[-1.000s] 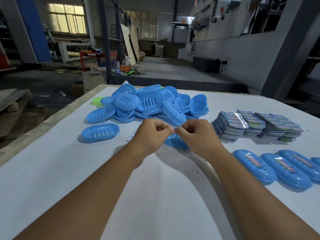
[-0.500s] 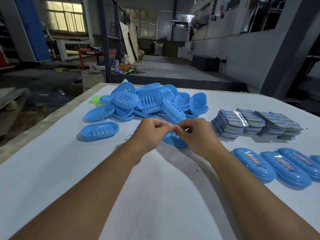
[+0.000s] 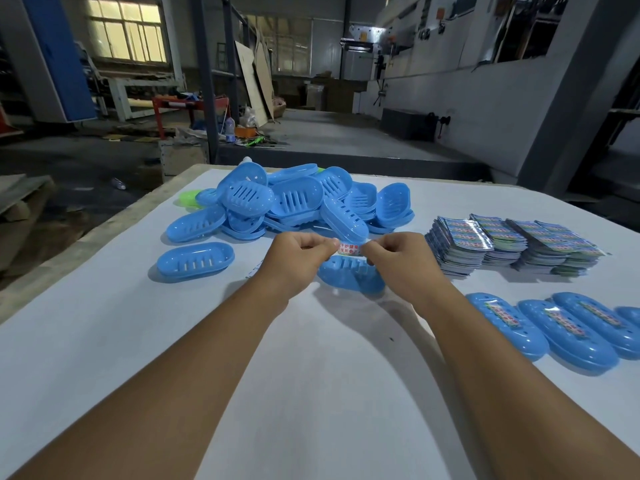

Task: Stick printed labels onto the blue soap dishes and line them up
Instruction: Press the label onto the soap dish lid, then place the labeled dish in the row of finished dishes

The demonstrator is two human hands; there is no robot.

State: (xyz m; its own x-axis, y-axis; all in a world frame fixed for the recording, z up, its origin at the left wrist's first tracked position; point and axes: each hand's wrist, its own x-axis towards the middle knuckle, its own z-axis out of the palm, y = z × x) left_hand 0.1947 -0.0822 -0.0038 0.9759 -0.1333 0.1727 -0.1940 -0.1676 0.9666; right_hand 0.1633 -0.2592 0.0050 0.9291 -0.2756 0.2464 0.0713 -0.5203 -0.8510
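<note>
We hold a label (image 3: 349, 249) stretched between our two hands just above a blue soap dish (image 3: 349, 278) that lies on the white table (image 3: 104, 341) near its middle; our left hand (image 3: 298, 259) pinches the label's left end with curled fingers, and our right hand (image 3: 398, 263) pinches its right end the same way. We judge that we keep it taut and off the plastic so that it does not curl or catch before it is squared up over the dish beneath. The label shows as a short pale strip with red printed characters; most of it is hidden by our fingertips, so we cannot tell whether its backing is off. The dish under it lies with its slots showing, partly covered by our hands. At 12 o'clock from the hands sits the heap of unlabelled dishes (image 3: 294, 202), tumbled over one another, with one dish lying alone (image 3: 195, 261) at 9 o'clock, well apart from us. At 2 o'clock stand the stacks of printed labels (image 3: 512, 244), close enough for the right hand to draw from. At 4 o'clock the finished dishes (image 3: 568, 330) lie turned over, side by side in a row, each with a colourful strip along its back; the row runs off the right edge. We judge the work to be early, since the heap far outnumbers the row, and the next move calls for lowering the strip evenly along the dish
</note>
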